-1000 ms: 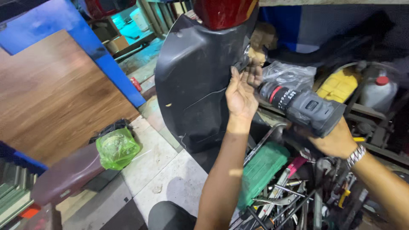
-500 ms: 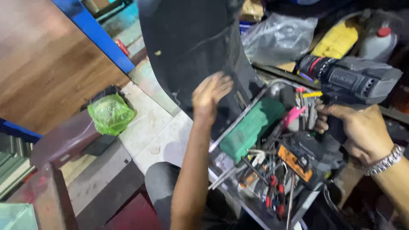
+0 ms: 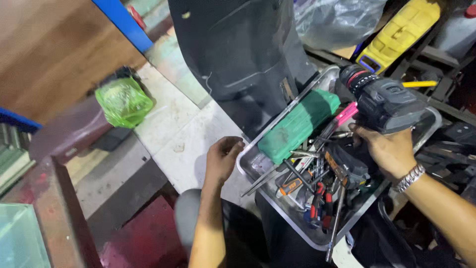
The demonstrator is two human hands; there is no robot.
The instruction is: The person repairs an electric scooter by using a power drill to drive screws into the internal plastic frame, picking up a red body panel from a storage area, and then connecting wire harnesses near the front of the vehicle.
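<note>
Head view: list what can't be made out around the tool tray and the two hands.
- Left hand: fingers curl at the tray corner; anything pinched is hidden.
- Right hand: palm hidden behind the drill; trigger unseen.
- Tray contents: pliers, screwdrivers overlap beside the green case; lower layers buried.
- Dark panel: top cut off by the frame edge.

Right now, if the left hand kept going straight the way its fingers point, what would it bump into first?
The left hand points up and to the right, toward the near corner of the metal tool tray. It would likely meet that rim first, with the green case behind it. Depth is hard to judge.
</note>
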